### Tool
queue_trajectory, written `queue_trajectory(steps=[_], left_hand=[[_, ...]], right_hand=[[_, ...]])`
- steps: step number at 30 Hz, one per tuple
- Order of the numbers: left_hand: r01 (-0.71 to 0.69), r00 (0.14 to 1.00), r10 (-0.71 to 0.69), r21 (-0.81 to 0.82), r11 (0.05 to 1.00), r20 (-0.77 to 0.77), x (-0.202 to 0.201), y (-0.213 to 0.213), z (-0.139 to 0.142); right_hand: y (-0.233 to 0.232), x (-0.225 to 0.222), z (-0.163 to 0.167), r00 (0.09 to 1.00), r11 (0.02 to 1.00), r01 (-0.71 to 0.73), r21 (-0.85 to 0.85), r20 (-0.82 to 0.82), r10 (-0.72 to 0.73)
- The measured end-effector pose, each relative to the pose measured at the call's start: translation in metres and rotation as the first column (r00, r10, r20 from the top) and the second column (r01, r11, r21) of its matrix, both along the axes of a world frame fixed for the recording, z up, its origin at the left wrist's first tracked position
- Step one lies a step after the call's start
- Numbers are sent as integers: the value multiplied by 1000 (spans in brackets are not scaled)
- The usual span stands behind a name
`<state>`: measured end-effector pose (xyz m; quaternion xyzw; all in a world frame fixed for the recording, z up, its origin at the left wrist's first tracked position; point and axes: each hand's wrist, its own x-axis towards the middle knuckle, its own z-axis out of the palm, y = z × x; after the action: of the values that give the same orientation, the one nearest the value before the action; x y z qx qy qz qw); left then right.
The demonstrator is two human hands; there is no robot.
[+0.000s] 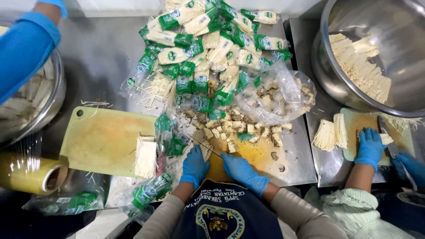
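Our left hand, in a blue glove, is curling shut over a small bundle of enoki mushrooms on the orange cutting board, while our right hand is closing around the handle of a thin knife whose blade is angling up and left across the bundle. We are working at the near edge of the steel bench, and the bundle is lying directly under the left fingertips, just left of the right hand, with the blade crossing its root end. Cut root stubs are piling along the board's far side, touching a clear bag of trimmings; beyond them a heap of green-and-white mushroom packets is spreading toward the bench's far edge. We are judging the main risk to be the blade running close to the left fingertips: the bundle is short and the scraps are crowding the board, so a slip could nick the glove. To the left, trimmed mushrooms are resting on a yellow-green board. At the right edge, a co-worker's gloved hand is pressing on another board below a large steel bowl.
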<state>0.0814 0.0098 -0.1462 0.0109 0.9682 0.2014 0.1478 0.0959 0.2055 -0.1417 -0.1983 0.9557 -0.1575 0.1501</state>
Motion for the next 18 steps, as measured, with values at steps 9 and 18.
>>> queue_trajectory(steps=[9, 18], left_hand=[[-17, 1000, 17, -11, 1000, 10, -5, 3, -9], [-151, 986, 114, 361, 920, 124, 3, -25, -8]], right_hand=[[-32, -13, -15, 998, 996, -11, 86, -65, 17], [-5, -25, -12, 997, 992, 77, -103, 4, -77]])
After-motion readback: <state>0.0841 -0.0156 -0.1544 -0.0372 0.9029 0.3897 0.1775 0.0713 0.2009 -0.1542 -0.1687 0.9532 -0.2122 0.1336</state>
